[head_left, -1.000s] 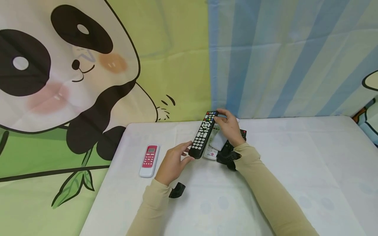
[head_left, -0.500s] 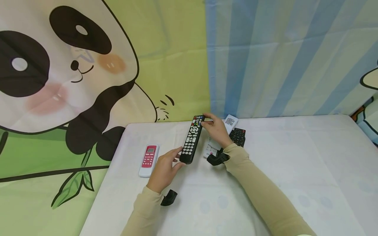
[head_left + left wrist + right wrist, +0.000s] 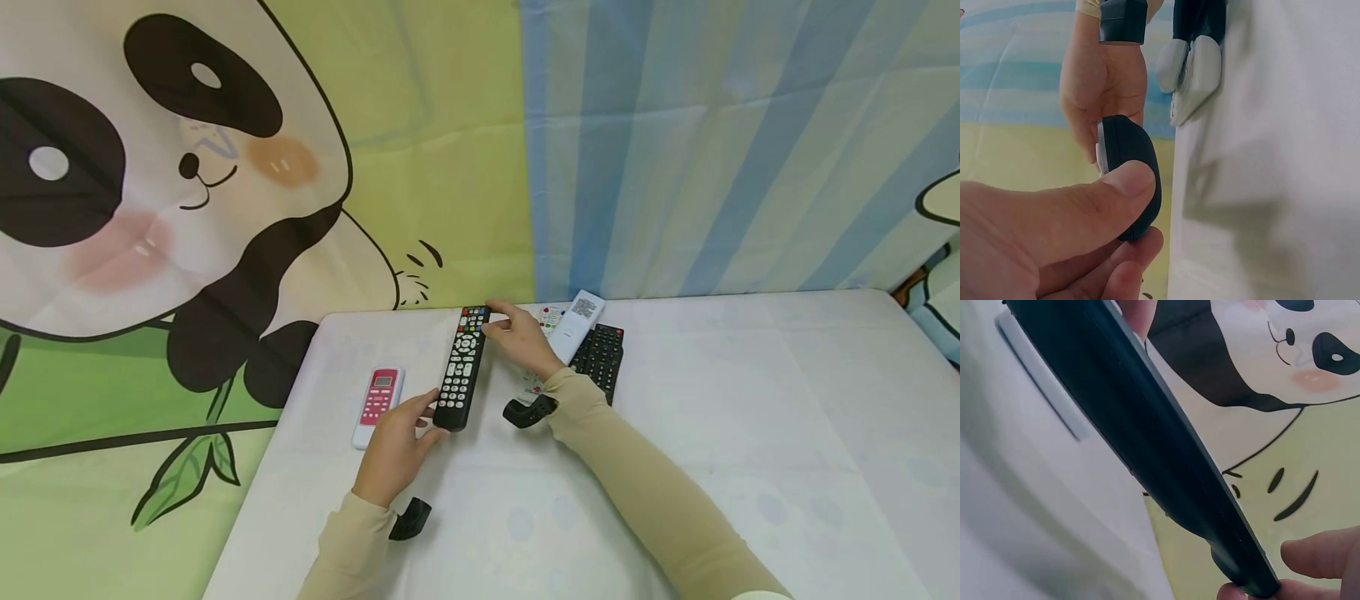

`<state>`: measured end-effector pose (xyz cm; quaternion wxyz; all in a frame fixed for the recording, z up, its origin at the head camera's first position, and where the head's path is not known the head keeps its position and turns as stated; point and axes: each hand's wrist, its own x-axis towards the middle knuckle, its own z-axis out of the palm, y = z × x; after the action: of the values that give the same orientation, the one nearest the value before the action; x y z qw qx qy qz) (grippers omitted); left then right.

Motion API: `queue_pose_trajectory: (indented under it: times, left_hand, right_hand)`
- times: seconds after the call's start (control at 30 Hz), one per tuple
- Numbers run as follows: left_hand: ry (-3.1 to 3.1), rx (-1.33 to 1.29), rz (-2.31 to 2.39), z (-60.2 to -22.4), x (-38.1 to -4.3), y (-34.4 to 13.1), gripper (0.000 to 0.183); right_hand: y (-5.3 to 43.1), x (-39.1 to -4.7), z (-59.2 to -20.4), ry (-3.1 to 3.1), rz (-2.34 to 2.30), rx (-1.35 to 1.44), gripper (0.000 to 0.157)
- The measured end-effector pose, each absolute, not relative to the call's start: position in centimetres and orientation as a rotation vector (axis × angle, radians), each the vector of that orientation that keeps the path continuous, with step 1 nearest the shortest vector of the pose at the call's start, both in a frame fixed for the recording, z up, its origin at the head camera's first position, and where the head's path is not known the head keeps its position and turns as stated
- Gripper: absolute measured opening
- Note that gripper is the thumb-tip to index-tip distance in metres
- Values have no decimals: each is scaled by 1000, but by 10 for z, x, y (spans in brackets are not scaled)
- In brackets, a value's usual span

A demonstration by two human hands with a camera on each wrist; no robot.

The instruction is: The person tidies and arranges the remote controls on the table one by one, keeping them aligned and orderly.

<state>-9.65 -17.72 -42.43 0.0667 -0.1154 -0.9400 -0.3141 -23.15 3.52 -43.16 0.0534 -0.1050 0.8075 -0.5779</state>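
A long black remote control [image 3: 462,367] with white and coloured buttons is held up over the table, its button face toward the head camera. My left hand [image 3: 393,454] grips its lower end; in the left wrist view the thumb [image 3: 1129,178] lies on its side and fingers curl beneath. My right hand [image 3: 525,340] holds the upper end with thumb and fingers at the edge. In the right wrist view the remote's dark back crosses the frame, with fingers at its narrow tip. A white remote with a red panel [image 3: 382,392] lies left, partly hidden by my left hand.
Right of my right hand lies a pile of remotes: a white one [image 3: 577,325] on top, a black one [image 3: 606,354] and another white one with coloured buttons [image 3: 551,315] below. The white-covered table [image 3: 712,417] meets a panda-printed cloth [image 3: 450,167] behind.
Both hands have moved left and nearer with the black remote control, away from the pile. More of the piled remotes now shows, and the left hand now overlaps the red-panelled remote.
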Motion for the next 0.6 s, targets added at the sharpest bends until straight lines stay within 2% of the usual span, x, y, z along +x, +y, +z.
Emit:
queue_pose_trajectory:
  times: [0.6]
  left_hand:
    - [-2911,-188,-849,-437,-86,-200,59]
  right_hand:
    - [-3,-240,-450,2317,-1758,-358,54]
